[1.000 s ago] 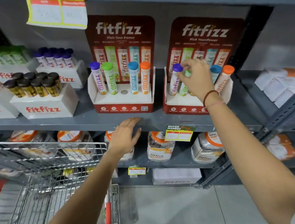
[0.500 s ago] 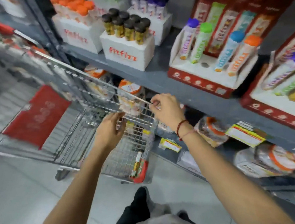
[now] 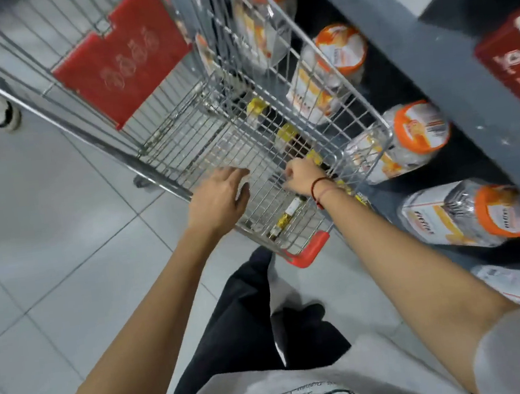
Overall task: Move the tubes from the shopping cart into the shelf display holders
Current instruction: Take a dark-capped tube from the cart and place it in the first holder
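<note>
From the head camera, looking steeply down, a wire shopping cart (image 3: 244,127) stands just beside the grey shelf (image 3: 450,55). The left hand (image 3: 216,198) rests at the cart's near rim, palm down, fingers loosely spread and gripping nothing. The right hand (image 3: 303,175) reaches into the basket with its fingers curled together; whether they pinch anything I cannot tell, since blur and wire hide the tips. Several yellow-capped tubes (image 3: 287,132) lie along the cart's floor near the shelf side, and another tube (image 3: 287,216) lies below the right wrist. Orange-lidded jars (image 3: 423,133) lie on the lower shelf beside the cart.
</note>
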Demonstrator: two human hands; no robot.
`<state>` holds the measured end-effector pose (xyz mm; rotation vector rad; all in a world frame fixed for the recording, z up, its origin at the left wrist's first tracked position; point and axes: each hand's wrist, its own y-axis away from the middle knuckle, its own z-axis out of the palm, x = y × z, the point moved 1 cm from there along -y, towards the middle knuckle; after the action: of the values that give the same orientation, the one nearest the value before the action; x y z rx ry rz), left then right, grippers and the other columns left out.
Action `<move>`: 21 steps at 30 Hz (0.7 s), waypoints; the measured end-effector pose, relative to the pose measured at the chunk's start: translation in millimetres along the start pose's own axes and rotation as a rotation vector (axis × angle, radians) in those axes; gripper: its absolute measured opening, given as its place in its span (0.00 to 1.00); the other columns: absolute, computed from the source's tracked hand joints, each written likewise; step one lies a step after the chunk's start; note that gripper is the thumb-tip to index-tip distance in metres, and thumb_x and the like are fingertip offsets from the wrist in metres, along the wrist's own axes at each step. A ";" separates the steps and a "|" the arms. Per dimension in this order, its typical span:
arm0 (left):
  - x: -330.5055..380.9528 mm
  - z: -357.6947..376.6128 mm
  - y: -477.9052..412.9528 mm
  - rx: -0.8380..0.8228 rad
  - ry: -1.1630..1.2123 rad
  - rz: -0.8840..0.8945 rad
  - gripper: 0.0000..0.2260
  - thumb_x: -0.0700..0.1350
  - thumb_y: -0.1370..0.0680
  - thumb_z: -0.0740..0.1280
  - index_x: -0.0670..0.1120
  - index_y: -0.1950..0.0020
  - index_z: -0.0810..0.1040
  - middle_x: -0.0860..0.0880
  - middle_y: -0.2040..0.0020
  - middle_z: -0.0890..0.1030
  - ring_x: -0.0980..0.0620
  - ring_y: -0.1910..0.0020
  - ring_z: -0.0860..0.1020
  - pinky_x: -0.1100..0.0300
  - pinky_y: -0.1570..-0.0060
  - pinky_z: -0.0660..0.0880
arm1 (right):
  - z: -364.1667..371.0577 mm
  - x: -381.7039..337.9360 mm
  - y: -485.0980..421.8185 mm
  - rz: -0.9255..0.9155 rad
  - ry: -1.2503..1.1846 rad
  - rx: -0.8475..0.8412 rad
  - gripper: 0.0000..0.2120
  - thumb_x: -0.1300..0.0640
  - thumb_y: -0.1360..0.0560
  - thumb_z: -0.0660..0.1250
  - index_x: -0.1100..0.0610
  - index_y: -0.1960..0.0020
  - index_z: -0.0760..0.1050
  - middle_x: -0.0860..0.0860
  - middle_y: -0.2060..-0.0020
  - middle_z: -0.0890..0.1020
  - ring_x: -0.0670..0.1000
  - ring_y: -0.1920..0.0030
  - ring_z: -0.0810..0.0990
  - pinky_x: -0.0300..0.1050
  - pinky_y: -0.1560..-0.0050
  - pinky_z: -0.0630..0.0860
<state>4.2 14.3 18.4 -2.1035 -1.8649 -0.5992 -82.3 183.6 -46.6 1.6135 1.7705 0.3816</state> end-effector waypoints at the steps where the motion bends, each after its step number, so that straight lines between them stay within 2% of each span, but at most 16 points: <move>1: -0.9 2.4 0.2 0.000 -0.030 0.020 0.12 0.43 0.22 0.62 0.41 0.41 0.75 0.40 0.46 0.81 0.40 0.47 0.77 0.48 0.53 0.75 | 8.5 1.9 -9.2 0.032 0.004 -0.043 0.07 0.60 0.25 0.67 0.58 0.61 0.74 0.57 0.58 0.77 0.56 0.53 0.79 0.49 0.50 0.80; 2: -1.5 4.2 0.2 0.006 -0.055 0.032 0.12 0.43 0.22 0.62 0.41 0.41 0.76 0.41 0.47 0.82 0.40 0.48 0.77 0.49 0.56 0.76 | 16.3 3.3 -16.2 0.054 0.004 -0.086 0.04 0.60 0.25 0.67 0.58 0.59 0.75 0.57 0.60 0.76 0.56 0.53 0.79 0.47 0.53 0.79; 3: -1.8 5.8 -0.3 0.015 -0.079 0.036 0.11 0.43 0.22 0.61 0.41 0.42 0.76 0.41 0.48 0.82 0.41 0.49 0.77 0.50 0.58 0.76 | 25.1 5.6 -23.6 0.076 -0.010 -0.110 0.05 0.60 0.24 0.67 0.59 0.50 0.77 0.58 0.58 0.78 0.57 0.50 0.79 0.45 0.54 0.79; 4: -2.2 7.3 -0.7 0.024 -0.099 0.034 0.11 0.43 0.22 0.61 0.41 0.42 0.76 0.42 0.50 0.82 0.41 0.50 0.77 0.50 0.61 0.76 | 34.6 8.9 -31.1 0.112 0.003 -0.120 0.11 0.58 0.23 0.66 0.61 0.43 0.76 0.60 0.51 0.79 0.58 0.46 0.78 0.46 0.51 0.78; 5: -2.5 8.6 -0.9 0.031 -0.110 0.029 0.11 0.44 0.22 0.61 0.41 0.42 0.76 0.42 0.51 0.83 0.41 0.51 0.77 0.50 0.62 0.76 | 43.9 12.0 -37.2 0.145 0.034 -0.128 0.15 0.57 0.22 0.64 0.63 0.39 0.74 0.61 0.44 0.78 0.58 0.42 0.77 0.48 0.45 0.76; 8: -3.5 11.8 -0.7 0.033 -0.117 0.014 0.12 0.45 0.22 0.59 0.41 0.43 0.77 0.42 0.53 0.83 0.41 0.53 0.78 0.48 0.62 0.78 | 64.8 16.5 -46.3 0.209 0.146 -0.129 0.21 0.51 0.20 0.60 0.65 0.35 0.69 0.60 0.36 0.75 0.57 0.35 0.73 0.47 0.36 0.70; 10: -3.9 13.3 -0.4 0.042 -0.118 0.002 0.13 0.45 0.22 0.58 0.42 0.45 0.77 0.43 0.54 0.83 0.42 0.54 0.78 0.49 0.64 0.77 | 76.3 19.4 -54.1 0.243 0.150 -0.173 0.21 0.54 0.20 0.60 0.67 0.33 0.67 0.62 0.35 0.74 0.59 0.34 0.72 0.47 0.36 0.69; 12: -3.9 14.5 -0.3 0.052 -0.110 -0.012 0.12 0.46 0.23 0.58 0.43 0.48 0.78 0.44 0.57 0.84 0.43 0.57 0.79 0.51 0.66 0.77 | 84.7 21.0 -62.9 0.259 0.084 -0.243 0.19 0.61 0.21 0.60 0.68 0.33 0.66 0.64 0.35 0.73 0.61 0.34 0.72 0.45 0.43 0.73; 15: -3.1 14.7 0.0 0.072 -0.107 -0.018 0.10 0.45 0.24 0.60 0.43 0.53 0.79 0.46 0.62 0.83 0.44 0.62 0.79 0.56 0.70 0.73 | 95.9 23.4 -67.9 0.358 -0.093 -0.177 0.18 0.64 0.21 0.58 0.69 0.32 0.64 0.65 0.34 0.72 0.62 0.35 0.73 0.29 0.66 0.75; 16: -3.1 14.9 -0.1 0.077 -0.109 -0.021 0.10 0.45 0.24 0.60 0.43 0.54 0.79 0.46 0.63 0.83 0.45 0.63 0.79 0.58 0.71 0.71 | 97.9 24.8 -71.3 0.377 -0.069 -0.145 0.18 0.63 0.20 0.58 0.69 0.32 0.65 0.64 0.35 0.73 0.61 0.35 0.73 0.27 0.64 0.76; 17: -3.4 15.1 -0.6 0.078 -0.106 -0.026 0.10 0.46 0.24 0.60 0.44 0.54 0.79 0.46 0.63 0.83 0.45 0.63 0.80 0.58 0.71 0.71 | 97.5 24.9 -72.2 0.390 -0.007 -0.104 0.18 0.60 0.20 0.59 0.68 0.33 0.66 0.63 0.36 0.74 0.59 0.35 0.74 0.31 0.52 0.77; 18: -3.7 15.3 -1.0 0.078 -0.097 -0.033 0.11 0.46 0.24 0.59 0.44 0.54 0.79 0.47 0.62 0.83 0.46 0.62 0.80 0.58 0.71 0.71 | 95.8 23.6 -72.1 0.376 0.029 -0.047 0.18 0.58 0.20 0.60 0.67 0.35 0.68 0.62 0.37 0.76 0.58 0.36 0.75 0.40 0.42 0.74; 19: -3.9 15.6 -1.2 0.080 -0.086 -0.037 0.11 0.47 0.24 0.58 0.44 0.53 0.79 0.47 0.62 0.83 0.46 0.62 0.80 0.57 0.70 0.73 | 95.1 24.0 -72.9 0.371 0.046 0.007 0.17 0.57 0.21 0.61 0.67 0.37 0.70 0.61 0.39 0.77 0.57 0.37 0.75 0.45 0.37 0.71; 21: -3.6 16.4 -1.0 0.094 -0.070 -0.036 0.12 0.47 0.24 0.58 0.44 0.53 0.79 0.47 0.62 0.83 0.46 0.63 0.80 0.55 0.71 0.76 | 97.3 26.9 -75.8 0.386 0.057 0.040 0.15 0.59 0.21 0.61 0.66 0.38 0.72 0.62 0.39 0.76 0.58 0.37 0.74 0.48 0.35 0.69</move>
<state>5.0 18.7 2.2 -2.0600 -1.9331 -0.4420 -74.0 172.7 -172.0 1.9935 1.5094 0.5774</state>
